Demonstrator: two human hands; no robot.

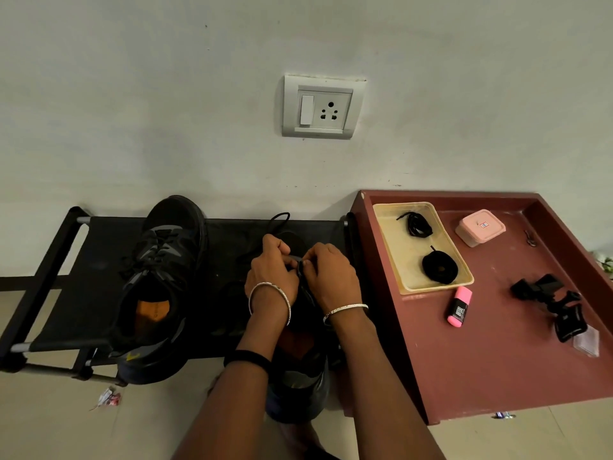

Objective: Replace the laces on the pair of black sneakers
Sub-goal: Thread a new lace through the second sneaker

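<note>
Black fabric covers the low shoe rack (96,260), and both sneakers sit on it. The laced sneaker (159,287) lies at the rack's left-middle with its toe to the wall, showing an orange insole whose dark print is too small to read. The second sneaker (298,386) sits toward the rack's right end, its heel hanging over the front edge and its middle hidden by the hands. The left hand (270,277) and right hand (328,270) meet over its tongue, fingers curled, pinching a black lace (278,219) that loops out past the toe.

Butting the rack's right end is a maroon table (497,360). It holds a beige tray (408,260) with a bundled lace (418,224) and a coiled lace (439,265). Further right of the rack are a pink box (480,227) with an unreadable sticker, a pink highlighter (459,307) with an illegible black label, and a black clip (550,300). A wall socket (320,107) sits above the rack, and a crumpled wrapper (107,398) lies on the floor before it.
</note>
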